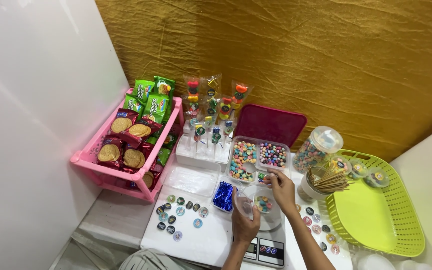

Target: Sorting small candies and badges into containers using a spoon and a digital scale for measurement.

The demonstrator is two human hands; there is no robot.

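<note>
Small clear plastic cup [256, 202], holding a few pastel candies, sat above the white digital scale [268, 247]. Left hand [244, 226] gripped its near rim. Right hand [282, 189], fingers pinched together, hovered just beyond, beside the clear compartment tray of coloured candies [258, 156]. Lime green basket [376, 210] bordered the right; round stickers [181, 215] lay left.

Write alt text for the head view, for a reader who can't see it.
A person's left hand holds a small clear plastic cup of colourful candies over a white digital scale, while the right hand reaches above it near a clear divided tray of candies. A pink plastic rack of biscuit packets stands left, a lime green plastic basket right.
</note>
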